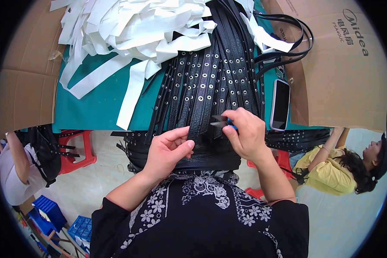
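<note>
Black belt-like straps [201, 86] with rows of metal eyelets lie side by side down the middle of the table, their near ends hanging toward my lap. My left hand [168, 151] is closed at the end of one black strap [198, 126], with thumb and index finger at its left edge. In my right hand [248, 134] is a pair of thread snips [219, 121] with grey blades and a bit of blue at the handle. The blades are parted and point left, just over the straps. My palm and fingers hide most of the snips' handle.
White strips [133, 26] are heaped at the back left of the green table [94, 109]. A phone [280, 105] lies right of the straps, near black loops [307, 38]. Cardboard [26, 81] flanks both sides. People sit left and right, the right one in a yellow top [331, 167].
</note>
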